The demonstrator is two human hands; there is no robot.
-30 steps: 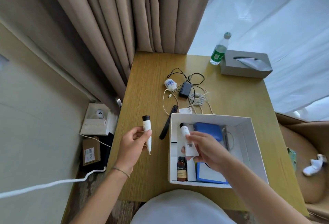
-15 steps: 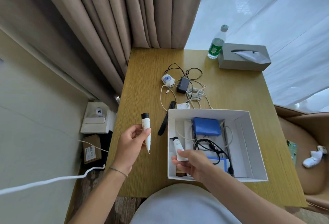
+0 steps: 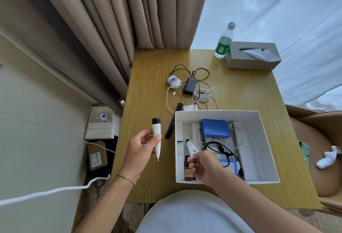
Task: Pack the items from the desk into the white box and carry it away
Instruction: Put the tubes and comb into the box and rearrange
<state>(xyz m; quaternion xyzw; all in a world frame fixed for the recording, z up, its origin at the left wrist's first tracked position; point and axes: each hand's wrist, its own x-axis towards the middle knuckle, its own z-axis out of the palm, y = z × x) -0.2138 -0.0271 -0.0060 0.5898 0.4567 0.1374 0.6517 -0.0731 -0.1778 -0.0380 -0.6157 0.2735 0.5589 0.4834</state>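
Note:
The white box [image 3: 262, 140] stands open on the wooden desk [image 3: 151, 77], near its front edge. My left hand [image 3: 142, 149] holds a white tube with a black cap [image 3: 157, 136] upright, left of the box. My right hand [image 3: 201, 166] is inside the box's near left corner, fingers pinched on the bottom end of a second white tube [image 3: 191, 147]. In the box lie a blue pouch [image 3: 215, 128], a black cable [image 3: 222, 149] and a brown bottle [image 3: 187, 170]. On the desk behind the box are a black comb [image 3: 173, 123], a white plug [image 3: 174, 81], a black adapter [image 3: 189, 88] and coiled white cables [image 3: 202, 95].
A water bottle [image 3: 223, 44] and a grey tissue box [image 3: 252, 55] stand at the desk's far right corner. Curtains [image 3: 111, 20] hang behind and to the left. Small boxes [image 3: 100, 125] sit on the floor at left; a brown chair [image 3: 318, 140] is at right.
My right hand has carried its white tube from over the box's middle down into the near left corner. The left hand has kept its tube almost still.

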